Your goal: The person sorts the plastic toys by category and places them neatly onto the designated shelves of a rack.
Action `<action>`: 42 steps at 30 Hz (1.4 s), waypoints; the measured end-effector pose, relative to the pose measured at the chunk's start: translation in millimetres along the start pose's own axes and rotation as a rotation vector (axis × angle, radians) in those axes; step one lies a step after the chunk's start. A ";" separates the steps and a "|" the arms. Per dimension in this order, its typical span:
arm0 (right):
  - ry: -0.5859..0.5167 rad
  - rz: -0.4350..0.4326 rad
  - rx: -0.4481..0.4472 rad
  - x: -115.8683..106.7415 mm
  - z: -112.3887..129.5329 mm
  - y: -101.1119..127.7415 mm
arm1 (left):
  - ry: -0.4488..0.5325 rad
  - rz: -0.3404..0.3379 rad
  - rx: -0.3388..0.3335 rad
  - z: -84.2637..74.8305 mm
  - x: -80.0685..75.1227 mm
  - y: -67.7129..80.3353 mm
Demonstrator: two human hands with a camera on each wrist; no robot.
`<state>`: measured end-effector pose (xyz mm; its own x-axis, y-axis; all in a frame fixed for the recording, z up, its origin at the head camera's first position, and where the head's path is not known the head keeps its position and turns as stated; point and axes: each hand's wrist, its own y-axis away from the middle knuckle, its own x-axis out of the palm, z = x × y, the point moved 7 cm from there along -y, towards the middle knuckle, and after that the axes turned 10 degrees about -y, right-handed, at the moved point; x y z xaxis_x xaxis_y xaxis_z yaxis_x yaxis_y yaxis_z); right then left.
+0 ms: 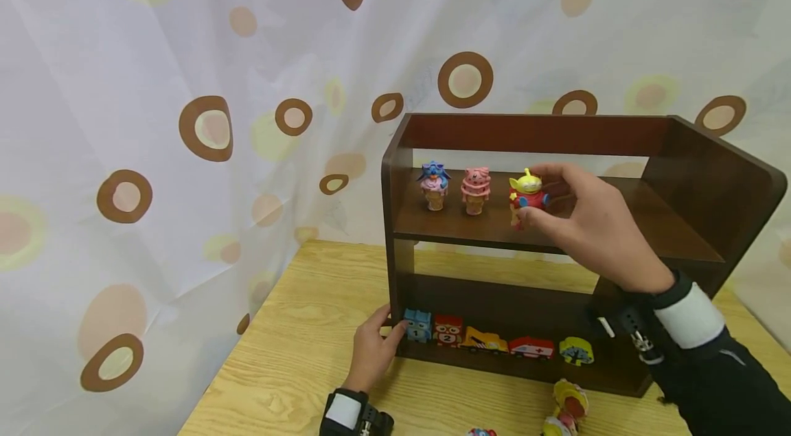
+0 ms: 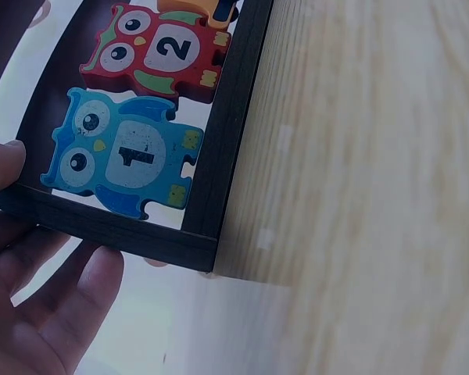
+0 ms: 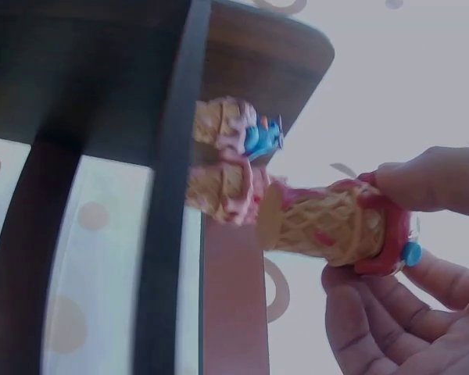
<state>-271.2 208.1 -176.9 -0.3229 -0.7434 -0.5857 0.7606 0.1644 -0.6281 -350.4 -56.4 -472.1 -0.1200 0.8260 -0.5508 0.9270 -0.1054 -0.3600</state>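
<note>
Between thumb and fingers my right hand (image 1: pixel 602 223) pinches an ice-cream-cone figurine (image 1: pixel 528 194) with a yellow-green alien head and red body, held at the upper shelf. In the right wrist view the figurine's waffle cone (image 3: pixel 320 226) points toward the shelf edge. A blue cone figurine (image 1: pixel 434 185) and a pink cone figurine (image 1: pixel 476 190) stand on the upper shelf to its left. My left hand (image 1: pixel 373 347) grips the lower left side panel of the dark brown shelf (image 1: pixel 398 264), thumb inside and fingers outside, beside a blue owl block (image 2: pixel 121 152) numbered 1.
Along the lower shelf stand a red owl block (image 1: pixel 448 330) numbered 2, a yellow vehicle (image 1: pixel 485 340), a red ambulance (image 1: pixel 531 347) and a green tree piece (image 1: pixel 576 351). A yellow figurine (image 1: pixel 567 408) lies on the wooden table (image 1: pixel 278 347) in front, near another partly visible toy (image 1: pixel 480 432).
</note>
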 end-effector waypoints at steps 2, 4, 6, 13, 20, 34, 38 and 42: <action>0.004 0.013 0.034 -3.1 -5.4 -7.6 | -0.001 0.001 0.002 0.5 0.1 -0.4; 0.005 0.017 0.073 -5.5 -10.9 -14.0 | -0.001 0.003 0.002 0.6 0.3 -0.4; 0.007 0.019 0.105 -7.3 -16.1 -18.9 | -0.001 0.006 0.002 0.9 0.9 -0.5; 0.014 0.035 0.163 -3.8 -29.5 -27.4 | 0.000 0.012 0.001 1.4 2.4 -0.7; 0.005 0.054 0.179 8.5 -37.8 -32.9 | 0.009 -0.001 -0.002 3.1 1.3 0.2; 0.006 0.098 0.240 21.8 -49.3 -30.8 | 0.013 -0.005 0.011 2.0 0.6 -1.0; -0.005 0.099 0.245 24.4 -50.8 -29.3 | 0.016 -0.004 0.020 1.3 0.7 -1.5; -0.018 0.103 0.248 26.9 -51.7 -28.9 | 0.023 0.001 0.014 1.6 1.2 -1.1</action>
<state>-331.0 216.8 -201.0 -0.2287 -0.7425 -0.6296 0.9044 0.0772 -0.4196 -352.2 -56.1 -473.6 -0.1109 0.8383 -0.5339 0.9219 -0.1140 -0.3704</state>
